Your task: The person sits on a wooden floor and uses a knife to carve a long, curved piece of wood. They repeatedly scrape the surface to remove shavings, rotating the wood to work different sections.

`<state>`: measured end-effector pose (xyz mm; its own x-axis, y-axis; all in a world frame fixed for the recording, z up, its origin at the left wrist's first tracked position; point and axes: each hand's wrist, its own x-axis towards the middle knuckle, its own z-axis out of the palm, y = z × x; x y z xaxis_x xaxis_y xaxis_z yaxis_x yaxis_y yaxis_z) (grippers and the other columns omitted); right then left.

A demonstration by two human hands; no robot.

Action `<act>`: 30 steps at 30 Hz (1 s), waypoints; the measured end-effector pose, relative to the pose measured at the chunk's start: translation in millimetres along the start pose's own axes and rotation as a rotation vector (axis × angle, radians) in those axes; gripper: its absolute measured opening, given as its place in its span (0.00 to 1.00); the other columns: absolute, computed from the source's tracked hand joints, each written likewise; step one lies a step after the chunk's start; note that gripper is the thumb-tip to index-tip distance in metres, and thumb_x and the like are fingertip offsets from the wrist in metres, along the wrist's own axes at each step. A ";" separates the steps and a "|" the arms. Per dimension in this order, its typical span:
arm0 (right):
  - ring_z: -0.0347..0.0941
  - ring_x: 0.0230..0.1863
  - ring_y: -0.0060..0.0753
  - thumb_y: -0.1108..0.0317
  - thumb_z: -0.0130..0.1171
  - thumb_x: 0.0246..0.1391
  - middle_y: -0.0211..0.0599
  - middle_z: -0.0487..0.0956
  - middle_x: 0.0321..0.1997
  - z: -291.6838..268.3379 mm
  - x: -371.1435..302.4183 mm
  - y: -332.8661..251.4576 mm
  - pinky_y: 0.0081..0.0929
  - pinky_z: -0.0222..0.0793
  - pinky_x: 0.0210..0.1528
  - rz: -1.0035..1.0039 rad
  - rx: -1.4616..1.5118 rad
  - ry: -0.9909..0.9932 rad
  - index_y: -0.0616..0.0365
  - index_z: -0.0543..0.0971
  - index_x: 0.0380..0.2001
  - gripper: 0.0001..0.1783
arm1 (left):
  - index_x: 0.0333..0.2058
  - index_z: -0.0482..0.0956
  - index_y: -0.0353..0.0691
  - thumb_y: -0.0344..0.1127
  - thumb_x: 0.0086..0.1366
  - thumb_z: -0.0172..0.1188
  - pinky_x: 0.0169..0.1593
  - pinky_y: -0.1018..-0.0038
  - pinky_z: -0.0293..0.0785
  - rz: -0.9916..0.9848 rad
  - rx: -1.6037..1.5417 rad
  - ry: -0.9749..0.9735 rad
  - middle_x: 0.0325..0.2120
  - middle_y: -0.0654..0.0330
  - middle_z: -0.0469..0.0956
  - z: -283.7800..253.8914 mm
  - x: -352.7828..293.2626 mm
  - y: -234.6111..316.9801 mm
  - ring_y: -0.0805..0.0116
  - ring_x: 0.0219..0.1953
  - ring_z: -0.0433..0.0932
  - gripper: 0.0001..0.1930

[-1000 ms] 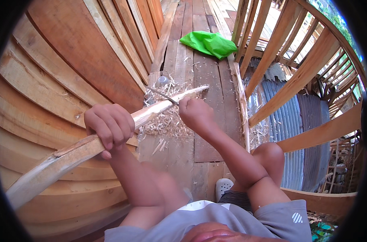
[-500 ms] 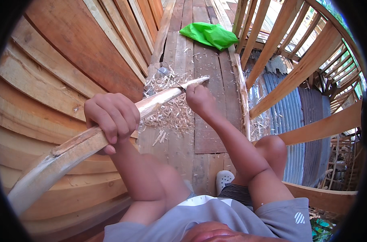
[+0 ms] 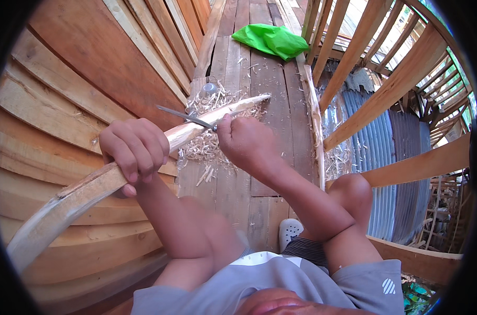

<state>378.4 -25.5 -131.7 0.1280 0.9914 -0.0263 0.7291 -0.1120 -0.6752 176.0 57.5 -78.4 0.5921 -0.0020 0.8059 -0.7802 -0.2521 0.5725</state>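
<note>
Over shavings (image 3: 207,152), the pole (image 3: 179,135) is being gripped by the wrapped fingers of the left hand (image 3: 135,146), seemingly for steadiness. A knife (image 3: 187,117) is being clenched in the right hand (image 3: 248,140), its blade being held across the pole, apparently for purchase.

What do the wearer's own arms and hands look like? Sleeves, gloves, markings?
Left hand and right hand: bare, no gloves. Left forearm and right forearm: uncovered, no watch or bracelet visible. Left sleeve and right sleeve: short, grey; the right one carries a small, round, white striped mark. No cables visible.
</note>
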 end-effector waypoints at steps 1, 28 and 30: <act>0.75 0.33 0.67 0.54 0.36 0.63 0.63 0.78 0.26 6.5 4.3 8.3 0.55 0.71 0.42 0.027 0.034 0.048 0.68 0.79 0.19 0.33 | 0.22 0.75 0.43 0.32 0.47 0.73 0.28 0.72 0.74 -0.003 0.002 -0.014 0.17 0.63 0.77 -0.1 2.6 -1.5 0.68 0.19 0.75 0.12; 0.75 0.40 0.69 0.54 0.31 0.64 0.65 0.79 0.34 15.0 29.3 44.9 0.55 0.69 0.50 0.154 0.008 -0.016 0.69 0.81 0.27 0.33 | 0.23 0.76 0.42 0.31 0.47 0.73 0.27 0.72 0.73 -0.014 -0.030 -0.064 0.18 0.62 0.78 -1.0 3.5 -2.8 0.67 0.19 0.75 0.11; 0.74 0.41 0.70 0.54 0.31 0.64 0.65 0.79 0.35 12.5 30.6 29.0 0.55 0.69 0.50 0.161 0.045 -0.042 0.70 0.81 0.27 0.34 | 0.22 0.76 0.42 0.31 0.47 0.73 0.27 0.73 0.73 -0.007 -0.021 -0.081 0.18 0.62 0.78 -7.7 0.6 0.6 0.67 0.19 0.75 0.11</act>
<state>395.0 2.4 -161.3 0.2117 0.9630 -0.1667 0.6703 -0.2672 -0.6924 174.3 64.8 -76.4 0.6111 -0.0791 0.7876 -0.7797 -0.2318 0.5817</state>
